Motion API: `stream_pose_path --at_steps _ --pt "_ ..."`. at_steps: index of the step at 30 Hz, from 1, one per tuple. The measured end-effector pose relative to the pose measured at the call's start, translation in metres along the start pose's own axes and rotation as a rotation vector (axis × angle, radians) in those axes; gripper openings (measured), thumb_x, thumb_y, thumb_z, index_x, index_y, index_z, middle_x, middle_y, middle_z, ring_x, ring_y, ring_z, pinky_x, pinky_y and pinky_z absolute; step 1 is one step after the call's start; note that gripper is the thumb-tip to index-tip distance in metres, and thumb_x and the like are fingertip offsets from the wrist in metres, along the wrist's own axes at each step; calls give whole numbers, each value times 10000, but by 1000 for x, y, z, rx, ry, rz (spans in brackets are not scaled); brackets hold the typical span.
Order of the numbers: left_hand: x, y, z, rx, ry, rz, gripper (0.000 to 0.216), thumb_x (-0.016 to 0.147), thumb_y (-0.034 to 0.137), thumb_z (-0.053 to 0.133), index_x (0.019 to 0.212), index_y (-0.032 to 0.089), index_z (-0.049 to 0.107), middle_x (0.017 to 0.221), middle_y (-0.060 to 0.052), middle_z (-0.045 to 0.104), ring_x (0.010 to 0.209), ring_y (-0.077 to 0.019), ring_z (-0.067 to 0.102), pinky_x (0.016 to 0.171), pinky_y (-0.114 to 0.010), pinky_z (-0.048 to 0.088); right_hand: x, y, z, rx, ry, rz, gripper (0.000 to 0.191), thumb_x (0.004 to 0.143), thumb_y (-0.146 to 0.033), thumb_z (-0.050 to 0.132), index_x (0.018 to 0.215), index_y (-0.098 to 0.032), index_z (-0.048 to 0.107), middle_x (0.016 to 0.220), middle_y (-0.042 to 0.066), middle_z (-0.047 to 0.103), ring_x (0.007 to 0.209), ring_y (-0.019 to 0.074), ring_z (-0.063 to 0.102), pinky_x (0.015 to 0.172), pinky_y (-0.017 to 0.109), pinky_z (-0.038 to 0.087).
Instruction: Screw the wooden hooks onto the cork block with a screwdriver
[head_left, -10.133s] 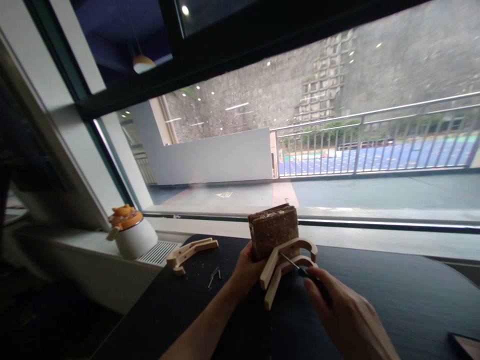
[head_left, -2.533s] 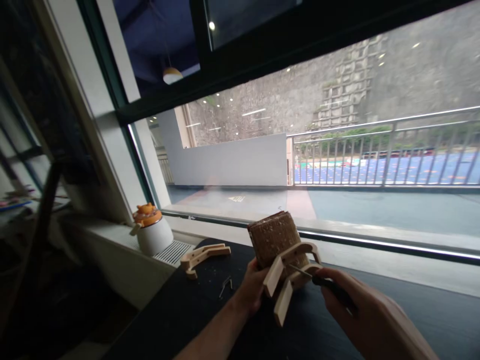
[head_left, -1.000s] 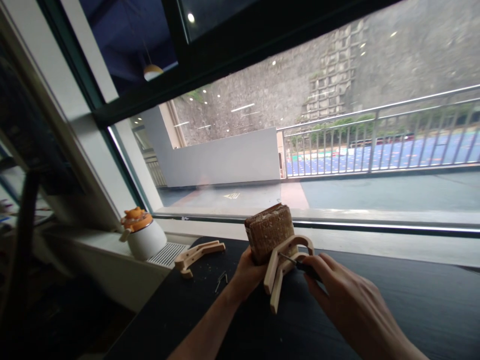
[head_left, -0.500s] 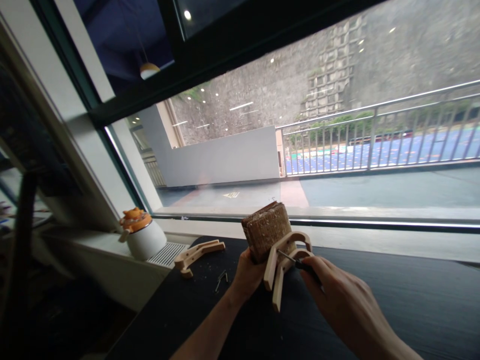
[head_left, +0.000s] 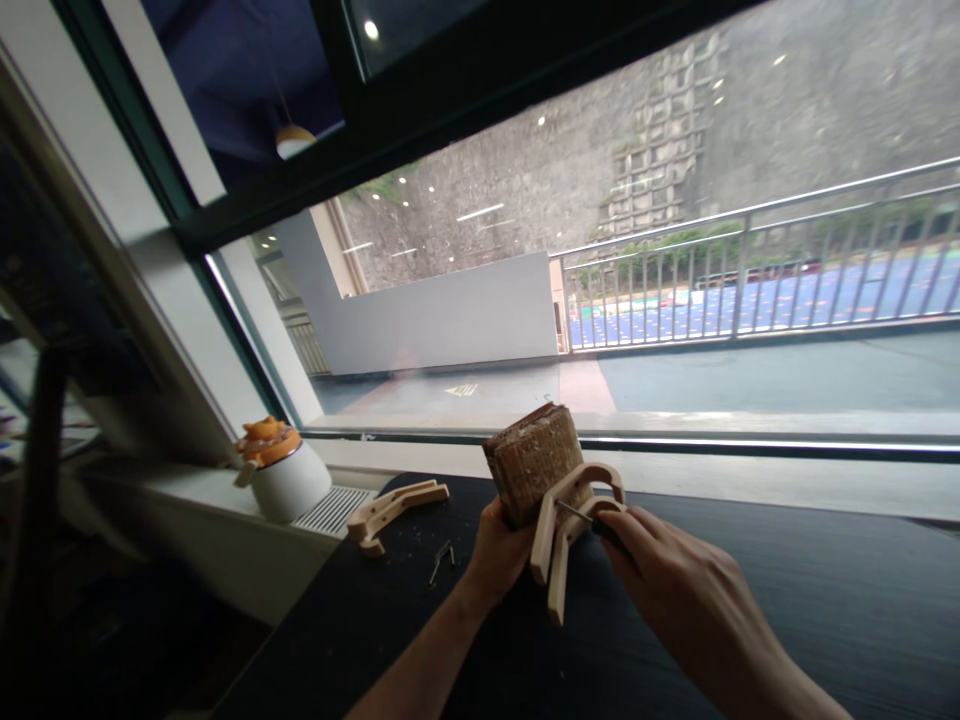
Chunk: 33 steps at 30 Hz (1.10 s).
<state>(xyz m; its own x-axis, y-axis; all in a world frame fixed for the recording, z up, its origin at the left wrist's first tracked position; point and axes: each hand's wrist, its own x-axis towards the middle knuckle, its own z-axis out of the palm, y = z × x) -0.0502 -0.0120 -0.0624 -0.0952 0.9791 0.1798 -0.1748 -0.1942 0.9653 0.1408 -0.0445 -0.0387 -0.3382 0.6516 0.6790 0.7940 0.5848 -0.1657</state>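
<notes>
My left hand is closed around the lower end of a rough brown wooden block that looks like a piece of log with bark. Against the block's right side sit two pale, curved wooden pieces with bent ends. My right hand grips the dark handle of a screwdriver, whose thin metal shaft points left into the nearer pale piece. Whether its tip sits in a screw is too small to tell. Left of my hands, another pair of pale wooden pieces lies on the table beside several screws.
The black table meets a white window sill. A white pot with an orange animal-shaped lid stands on the ledge to the left, near a slatted vent. A large window fills the background, with a railing outside.
My right hand has turned slightly on the screwdriver, and its handle is now more covered by the fingers. The block and pale pieces have barely moved.
</notes>
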Motion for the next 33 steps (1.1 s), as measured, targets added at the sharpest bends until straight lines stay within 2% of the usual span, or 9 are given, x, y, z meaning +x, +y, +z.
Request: stream_pose_path --at_steps 5,8,11,13,17,22,27,30,33 --pt "1 -3 -2 11 -29 16 399 545 302 870 852 99 715 784 -71 735 676 -208 656 627 -277 528 1 -4 2 131 -247 339 324 934 -405 385 771 -257 622 644 8 674 622 211 665 533 280 397" --pt "-1 -4 -1 16 -42 25 391 552 291 867 858 98 717 811 -80 739 694 -214 661 636 -278 532 4 -6 -2 57 -351 396 411 946 -433 329 693 -259 603 613 21 671 640 245 677 519 292 372" --pt "-2 -3 1 17 -46 40 385 568 286 860 874 101 718 841 -81 742 712 -211 663 656 -276 536 4 -7 -6 14 -310 315 173 881 -351 473 951 -276 612 740 2 713 646 253 689 491 287 351" --pt "-3 -2 2 20 -43 47 383 569 289 860 872 100 721 836 -80 743 712 -211 663 652 -273 537 2 -7 -6 -18 -220 228 220 838 -252 515 1051 -263 571 881 8 718 619 228 683 479 284 347" --pt "-2 -1 0 23 -28 46 422 550 313 866 880 95 720 815 -84 743 700 -220 667 643 -279 538 -1 -7 0 -57 -70 81 189 897 -187 408 941 -241 583 948 23 690 654 200 672 524 288 376" --pt "-1 0 -1 30 -11 34 454 511 343 878 860 97 724 797 -85 743 711 -246 678 637 -294 544 1 -5 8 126 -178 277 222 917 -320 418 856 -241 617 793 15 694 684 215 670 563 288 401" --pt "-2 1 2 31 3 28 450 504 348 881 850 106 728 800 -82 745 736 -255 681 647 -299 549 4 -1 5 240 -351 419 429 944 -436 325 680 -244 602 604 18 629 625 206 637 569 284 405" --pt "-3 0 4 28 12 25 458 494 350 886 851 109 730 782 -78 743 729 -254 680 642 -303 551 3 0 2 172 -263 357 198 880 -377 462 910 -266 623 802 20 679 694 215 663 590 286 426" --pt "-2 0 5 27 21 26 467 482 352 890 847 108 730 773 -77 742 720 -252 679 634 -300 549 1 0 0 60 -113 227 240 804 -218 522 1038 -255 557 979 35 651 639 183 658 515 259 400"
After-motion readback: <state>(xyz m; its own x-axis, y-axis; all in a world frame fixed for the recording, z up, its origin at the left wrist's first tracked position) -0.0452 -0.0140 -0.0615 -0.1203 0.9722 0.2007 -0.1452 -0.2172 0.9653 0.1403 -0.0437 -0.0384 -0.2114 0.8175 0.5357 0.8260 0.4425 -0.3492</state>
